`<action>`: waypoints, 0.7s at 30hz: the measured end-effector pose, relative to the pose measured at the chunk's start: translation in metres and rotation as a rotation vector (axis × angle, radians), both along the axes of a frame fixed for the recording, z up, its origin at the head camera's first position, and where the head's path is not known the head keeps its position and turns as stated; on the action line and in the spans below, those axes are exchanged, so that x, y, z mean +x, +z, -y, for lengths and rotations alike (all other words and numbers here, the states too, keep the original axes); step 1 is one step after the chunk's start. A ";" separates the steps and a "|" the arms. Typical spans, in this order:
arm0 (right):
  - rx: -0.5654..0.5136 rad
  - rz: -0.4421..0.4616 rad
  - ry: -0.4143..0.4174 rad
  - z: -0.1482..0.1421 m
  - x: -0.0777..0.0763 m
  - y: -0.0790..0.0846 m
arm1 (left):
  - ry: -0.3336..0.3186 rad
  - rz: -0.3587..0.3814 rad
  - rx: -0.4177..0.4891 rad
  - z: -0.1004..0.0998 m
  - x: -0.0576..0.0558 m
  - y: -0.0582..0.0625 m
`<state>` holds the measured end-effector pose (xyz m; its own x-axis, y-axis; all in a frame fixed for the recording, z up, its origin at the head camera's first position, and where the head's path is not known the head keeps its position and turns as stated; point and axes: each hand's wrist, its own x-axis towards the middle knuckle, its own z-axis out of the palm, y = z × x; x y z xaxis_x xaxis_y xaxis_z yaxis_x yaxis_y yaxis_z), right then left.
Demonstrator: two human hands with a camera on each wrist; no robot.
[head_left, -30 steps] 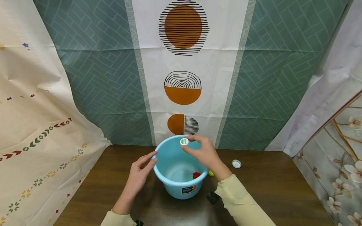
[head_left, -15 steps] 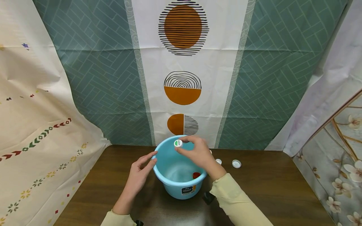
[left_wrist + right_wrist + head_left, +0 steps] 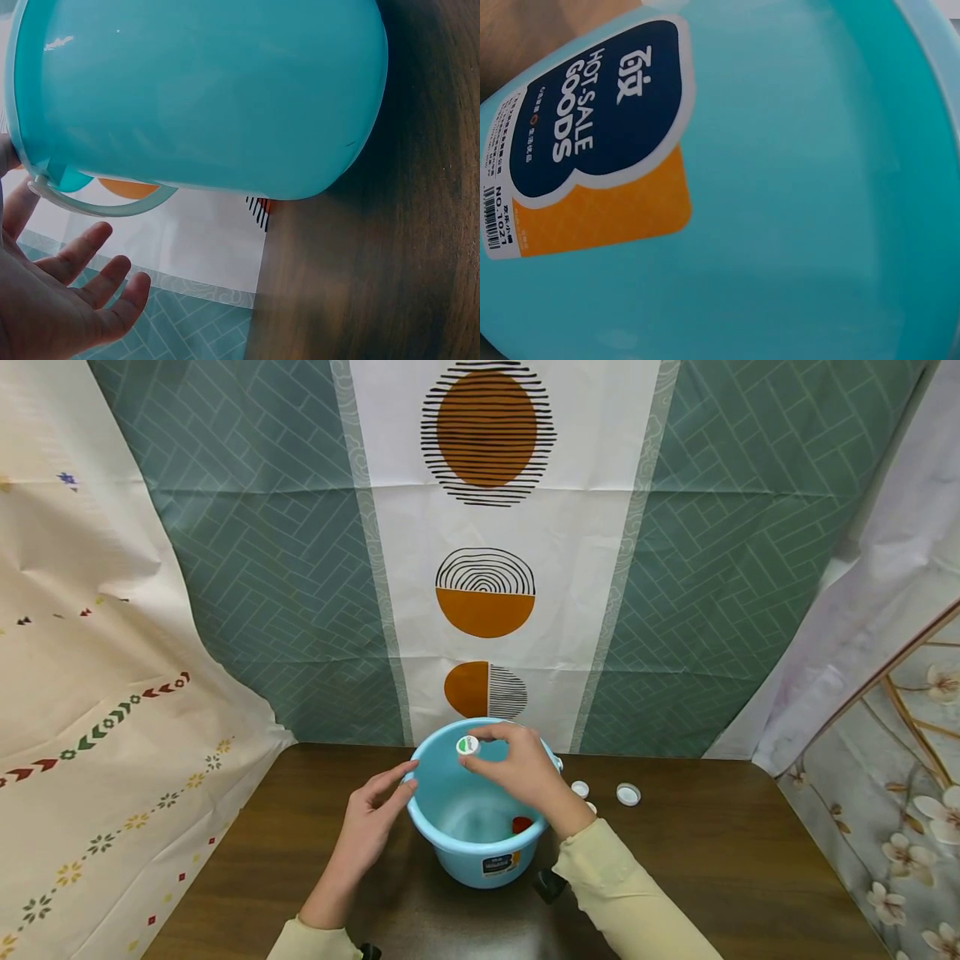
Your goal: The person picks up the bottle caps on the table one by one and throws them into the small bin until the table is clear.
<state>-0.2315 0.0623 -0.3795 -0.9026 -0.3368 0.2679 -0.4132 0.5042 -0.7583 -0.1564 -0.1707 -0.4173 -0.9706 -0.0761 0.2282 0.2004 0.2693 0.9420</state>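
Note:
A light-blue plastic bucket (image 3: pixel 487 862) stands on the table, with a red cap-like piece (image 3: pixel 521 824) inside it. My left hand (image 3: pixel 367 822) touches the bucket's left rim with thumb and index finger. In the left wrist view the other fingers (image 3: pixel 82 255) of that hand are spread apart, off the bucket, near its pale handle (image 3: pixel 105 206). Over the bucket's opening, my right hand (image 3: pixel 525 768) pinches a round white bottle cap (image 3: pixel 467 745) with green print on its top. The right wrist view holds only the bucket's labelled side (image 3: pixel 780 195), with no fingers.
Right of the bucket, a white cap (image 3: pixel 628 794) lies on the brown table (image 3: pixel 697 852). Closer in are a smaller white cap (image 3: pixel 580 788) and another white piece, partly behind the right wrist. A patterned cloth (image 3: pixel 487 527) hangs behind the table.
My right hand has moved left and slightly down with the white cap, over the bucket. White pieces behind the right wrist have come into view. My left hand stays at the rim.

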 end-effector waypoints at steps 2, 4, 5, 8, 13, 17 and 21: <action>0.018 -0.002 -0.004 0.000 0.000 0.000 | -0.002 -0.008 -0.005 0.002 -0.004 -0.008; 0.029 -0.001 -0.010 -0.001 0.000 0.000 | -0.003 -0.011 -0.014 0.005 -0.008 -0.015; 0.034 -0.004 -0.011 -0.001 0.000 0.000 | -0.002 -0.013 -0.020 0.006 -0.009 -0.017; 0.032 -0.008 -0.013 -0.001 0.001 0.001 | 0.004 -0.018 -0.023 0.007 -0.011 -0.021; 0.021 -0.021 -0.017 -0.001 0.001 0.001 | 0.024 -0.016 -0.006 0.005 -0.012 -0.022; 0.014 -0.024 -0.015 -0.001 0.001 0.000 | 0.029 -0.018 -0.004 0.005 -0.012 -0.022; 0.007 -0.026 -0.012 -0.001 0.002 0.001 | 0.031 -0.017 -0.002 0.005 -0.012 -0.022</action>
<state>-0.2298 0.0635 -0.3786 -0.8994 -0.3282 0.2887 -0.4265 0.5144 -0.7440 -0.1683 -0.1759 -0.4392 -0.9639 -0.1055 0.2445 0.2075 0.2779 0.9379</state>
